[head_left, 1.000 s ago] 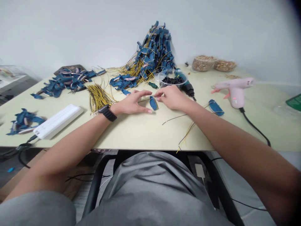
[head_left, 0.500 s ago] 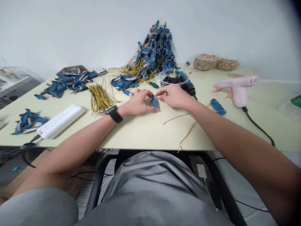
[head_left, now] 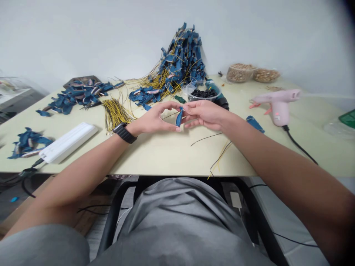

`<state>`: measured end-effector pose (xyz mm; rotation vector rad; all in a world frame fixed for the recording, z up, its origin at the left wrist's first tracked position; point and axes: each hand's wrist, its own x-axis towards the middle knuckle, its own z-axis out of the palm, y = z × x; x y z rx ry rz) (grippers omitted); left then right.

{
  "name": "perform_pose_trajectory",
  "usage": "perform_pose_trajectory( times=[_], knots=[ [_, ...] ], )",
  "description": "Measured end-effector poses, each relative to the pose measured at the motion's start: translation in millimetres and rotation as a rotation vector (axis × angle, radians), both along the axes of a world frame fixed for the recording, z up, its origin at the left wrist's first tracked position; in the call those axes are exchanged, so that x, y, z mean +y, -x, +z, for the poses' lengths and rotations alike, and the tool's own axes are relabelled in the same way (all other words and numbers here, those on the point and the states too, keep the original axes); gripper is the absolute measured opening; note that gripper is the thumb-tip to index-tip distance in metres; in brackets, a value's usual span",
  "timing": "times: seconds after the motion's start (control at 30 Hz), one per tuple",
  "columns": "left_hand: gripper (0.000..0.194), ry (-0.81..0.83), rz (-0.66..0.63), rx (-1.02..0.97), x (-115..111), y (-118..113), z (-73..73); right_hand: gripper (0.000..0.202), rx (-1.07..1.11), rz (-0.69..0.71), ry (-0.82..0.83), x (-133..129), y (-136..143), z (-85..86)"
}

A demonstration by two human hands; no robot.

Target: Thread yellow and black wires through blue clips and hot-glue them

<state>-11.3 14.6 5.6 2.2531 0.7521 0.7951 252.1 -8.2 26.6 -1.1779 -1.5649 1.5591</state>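
Note:
A small curved blue plastic piece (head_left: 179, 117) is held up over the table between my two hands. My left hand (head_left: 155, 117) grips it by its ends, index finger at the top and thumb at the bottom. A thin dark wire (head_left: 169, 115) runs from the piece through the gap of that hand. My right hand (head_left: 206, 113) pinches at the upper end of the piece with thumb and index finger, its other fingers curled behind. Whether those fingertips also hold a wire end is too small to tell.
Behind stand a tall heap of wired blue pieces (head_left: 183, 55) and a tub of black parts (head_left: 203, 94). Yellow and black wires (head_left: 115, 112) and a white power strip (head_left: 69, 142) lie left. A pink glue gun (head_left: 279, 105) and another blue piece (head_left: 255, 123) lie right.
Both hands have lifted slightly, and the blue piece has turned more edge-on. My right hand has rolled so its lower fingers show beneath the pinch. The view has shifted a little.

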Motion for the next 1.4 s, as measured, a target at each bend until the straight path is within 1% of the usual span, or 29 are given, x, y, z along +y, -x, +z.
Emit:
perform_pose_trajectory(
  times=[0.07,0.17,0.27,0.37,0.47,0.53,0.6,0.73,0.8,0.93,1.13,1.4],
  knots=[
    [0.084,0.012,0.016,0.008,-2.4,0.3,1.9,0.031,0.042,-0.006,0.023,-0.6,0.1,-0.1],
    [0.086,0.004,0.035,0.024,-5.9,1.1,4.1,0.038,0.044,-0.038,0.041,-3.7,2.0,2.4],
    [0.09,-0.027,0.047,0.027,-7.7,0.8,3.0,0.037,0.017,-0.073,0.02,-5.9,3.7,4.9],
    [0.099,-0.066,0.038,-0.014,-5.9,-1.0,-3.5,0.034,0.022,-0.071,-0.005,-4.4,3.1,3.5],
    [0.113,-0.115,0.042,-0.089,-1.9,-3.3,-12.5,0.034,0.124,-0.068,0.019,-1.1,1.5,-1.1],
    [0.119,-0.171,0.062,-0.106,-1.1,-4.1,-16.7,0.036,0.196,-0.079,0.042,0.5,0.5,-3.9],
    [0.117,-0.248,0.105,-0.071,-3.4,-3.8,-18.1,0.035,0.24,-0.082,0.053,1.3,-0.4,-5.2],
    [0.103,-0.411,0.243,0.07,-13.9,-2.2,-14.9,0.037,0.275,-0.065,0.056,1.0,-2.2,-3.8],
    [0.099,-0.458,0.266,0.113,-18.2,-2.3,-13.3,0.04,0.281,-0.057,0.055,0.4,-2.6,-2.5],
    [0.1,-0.478,0.271,0.129,-20.9,-3.2,-12.6,0.045,0.312,-0.069,0.059,-0.2,-2.3,-1.6],
    [0.097,-0.482,0.257,0.117,-19.8,-3.6,-14.3,0.037,0.27,-0.056,0.048,3.8,-1.4,-4.8],
    [0.096,-0.481,0.256,0.131,-19.1,-3.9,-15.5,0.042,0.305,-0.093,0.095,3.7,2.4,-7.3]
  ],
)
